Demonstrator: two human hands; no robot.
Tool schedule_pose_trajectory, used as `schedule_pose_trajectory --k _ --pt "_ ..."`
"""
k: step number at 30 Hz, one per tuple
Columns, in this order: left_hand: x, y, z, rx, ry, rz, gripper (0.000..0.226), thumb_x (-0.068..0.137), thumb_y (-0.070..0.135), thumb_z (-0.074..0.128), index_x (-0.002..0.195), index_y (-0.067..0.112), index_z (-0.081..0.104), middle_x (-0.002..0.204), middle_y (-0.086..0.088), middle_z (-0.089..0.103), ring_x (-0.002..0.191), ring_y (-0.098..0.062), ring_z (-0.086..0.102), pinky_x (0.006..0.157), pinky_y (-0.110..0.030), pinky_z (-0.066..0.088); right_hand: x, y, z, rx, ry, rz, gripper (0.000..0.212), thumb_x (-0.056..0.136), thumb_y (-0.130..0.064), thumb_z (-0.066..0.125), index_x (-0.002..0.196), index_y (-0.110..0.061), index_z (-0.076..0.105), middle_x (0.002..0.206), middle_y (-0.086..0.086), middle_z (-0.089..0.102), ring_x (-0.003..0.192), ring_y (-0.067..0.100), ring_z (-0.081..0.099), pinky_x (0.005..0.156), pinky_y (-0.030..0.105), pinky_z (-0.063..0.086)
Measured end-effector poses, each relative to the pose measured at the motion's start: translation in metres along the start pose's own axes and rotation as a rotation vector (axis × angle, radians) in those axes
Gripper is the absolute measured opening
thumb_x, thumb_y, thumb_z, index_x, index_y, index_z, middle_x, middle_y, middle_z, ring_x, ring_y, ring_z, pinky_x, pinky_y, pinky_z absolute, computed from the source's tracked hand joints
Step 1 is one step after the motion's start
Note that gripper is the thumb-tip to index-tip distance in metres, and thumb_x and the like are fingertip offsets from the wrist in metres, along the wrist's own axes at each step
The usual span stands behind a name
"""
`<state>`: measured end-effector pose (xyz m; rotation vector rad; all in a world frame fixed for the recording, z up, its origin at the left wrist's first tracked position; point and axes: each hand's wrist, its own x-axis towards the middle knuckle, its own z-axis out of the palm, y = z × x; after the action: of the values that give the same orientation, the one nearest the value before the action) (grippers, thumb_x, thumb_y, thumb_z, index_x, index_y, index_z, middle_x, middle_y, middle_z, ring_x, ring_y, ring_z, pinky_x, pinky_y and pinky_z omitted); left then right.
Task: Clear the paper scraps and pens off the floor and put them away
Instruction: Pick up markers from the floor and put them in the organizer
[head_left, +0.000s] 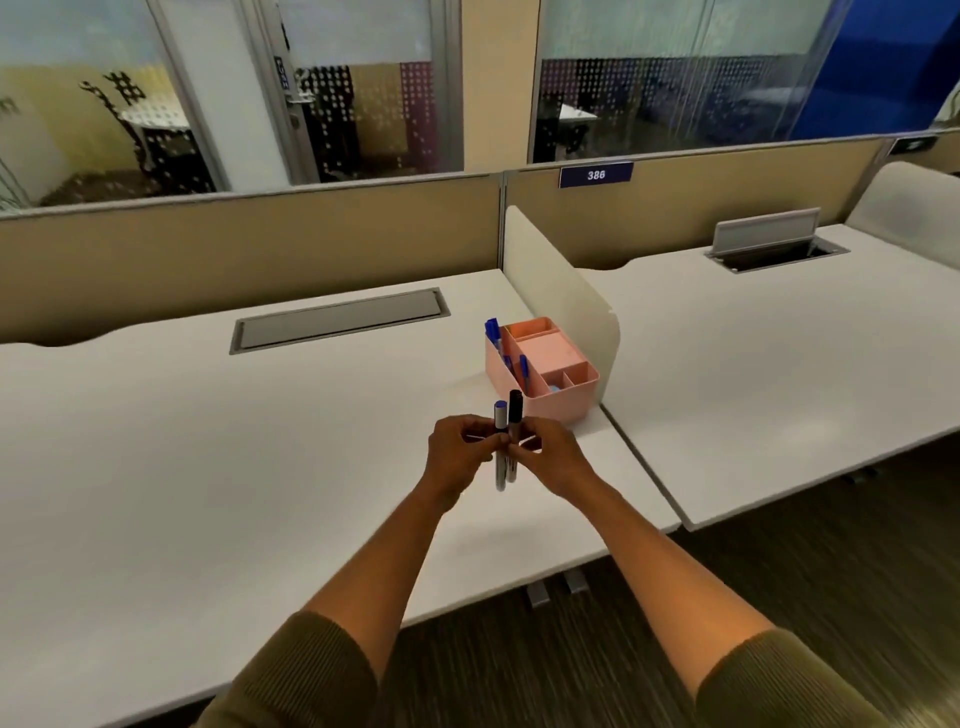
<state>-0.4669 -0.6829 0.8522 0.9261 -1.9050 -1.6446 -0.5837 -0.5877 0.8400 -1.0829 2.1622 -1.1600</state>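
Two grey pens stand upright between my hands above the white desk (218, 441): one with a blue cap (500, 415) and one with a black cap (515, 410). My left hand (457, 452) pinches the blue-capped pen at its middle. My right hand (553, 454) pinches the black-capped one beside it. Just beyond the pens sits a pink desk organiser (558, 402) with several compartments; blue pens (493, 332) stick out of its left slot. No paper scraps are in view.
A cream divider panel (561, 291) stands behind the organiser, between this desk and the neighbouring desk (779, 364). A grey cable flap (337, 319) is set into the desk at the back. Dark carpet (779, 571) lies below on the right.
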Motion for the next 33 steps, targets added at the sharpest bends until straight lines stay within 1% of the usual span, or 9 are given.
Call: schedule_pose_trajectory --k 6,11,15,17,19,21,24,28,33 --pt "0.065 0.027 -0.006 -0.060 0.007 0.027 0.028 0.080 0.011 0.076 0.103 -0.003 0.071 0.097 -0.020 0.072 0.092 -0.032 0.070 0.085 -0.038 0.059 0.069 -0.013 -0.018 -0.010 0.039 -0.046 0.021 0.089 -0.020 0.068 0.106 -0.008 0.066 0.099 0.005 0.071 0.081 0.011 0.063 0.072 0.017 0.051" --pt "0.117 0.045 -0.013 -0.085 -0.006 0.060 0.028 0.080 0.007 0.076 0.104 -0.004 0.070 0.098 -0.023 0.072 0.092 -0.033 0.070 0.084 -0.039 0.059 0.122 -0.027 -0.034 -0.031 0.048 -0.031 0.027 0.090 -0.025 0.067 0.111 -0.007 0.066 0.103 0.009 0.073 0.090 0.021 0.068 0.076 0.026 0.052" --pt "0.157 0.049 -0.017 -0.074 0.017 0.088 0.031 0.084 0.021 0.073 0.109 0.005 0.068 0.105 -0.017 0.071 0.096 -0.027 0.068 0.084 -0.040 0.058 0.155 -0.038 -0.047 -0.007 0.178 -0.027 0.030 0.088 -0.026 0.070 0.109 -0.005 0.065 0.103 0.008 0.069 0.079 0.015 0.064 0.062 0.010 0.046" --pt "0.175 0.043 -0.020 0.010 0.050 0.096 0.033 0.086 0.028 0.070 0.113 0.010 0.066 0.110 -0.011 0.070 0.098 -0.022 0.066 0.084 -0.037 0.057 0.170 -0.039 -0.052 -0.034 0.237 0.017 0.028 0.089 -0.025 0.069 0.108 -0.006 0.065 0.104 0.008 0.069 0.079 0.012 0.061 0.068 0.009 0.045" --pt "0.193 0.034 -0.025 0.109 0.071 0.099 0.037 0.088 0.031 0.068 0.118 0.011 0.063 0.114 -0.008 0.067 0.097 -0.015 0.062 0.080 -0.027 0.053 0.185 -0.037 -0.055 -0.047 0.266 0.053 0.026 0.090 -0.023 0.067 0.109 -0.006 0.065 0.105 0.009 0.070 0.082 0.012 0.060 0.077 0.018 0.046" --pt "0.207 0.021 -0.032 0.190 0.077 0.105 0.040 0.088 0.031 0.067 0.122 0.012 0.061 0.117 -0.009 0.066 0.097 -0.014 0.059 0.079 -0.024 0.049 0.199 -0.034 -0.054 -0.043 0.288 0.082 0.026 0.090 -0.023 0.066 0.110 -0.006 0.064 0.107 0.010 0.070 0.083 0.013 0.060 0.080 0.022 0.045" --pt "0.221 0.003 -0.040 0.276 0.061 0.098 0.041 0.088 0.029 0.067 0.124 0.011 0.060 0.118 -0.010 0.066 0.097 -0.014 0.058 0.081 -0.025 0.048 0.213 -0.030 -0.048 -0.037 0.326 0.103 0.028 0.091 -0.024 0.066 0.111 -0.006 0.064 0.106 0.010 0.070 0.082 0.013 0.059 0.081 0.023 0.045" --pt "0.227 -0.020 -0.043 0.290 0.030 0.056 0.038 0.088 0.024 0.068 0.122 0.009 0.061 0.118 -0.012 0.066 0.098 -0.017 0.060 0.081 -0.024 0.047 0.227 -0.019 -0.034 -0.032 0.320 0.133 0.027 0.091 -0.024 0.066 0.111 -0.006 0.062 0.107 0.010 0.069 0.084 0.015 0.063 0.075 0.016 0.046" --pt "0.229 -0.044 -0.036 0.271 -0.024 0.004 0.036 0.088 0.022 0.067 0.122 0.009 0.061 0.117 -0.012 0.066 0.099 -0.019 0.061 0.082 -0.024 0.047 0.236 -0.003 -0.016 -0.096 0.276 0.185 0.023 0.091 -0.025 0.065 0.107 -0.008 0.061 0.106 0.008 0.067 0.082 0.015 0.061 0.078 0.025 0.051"
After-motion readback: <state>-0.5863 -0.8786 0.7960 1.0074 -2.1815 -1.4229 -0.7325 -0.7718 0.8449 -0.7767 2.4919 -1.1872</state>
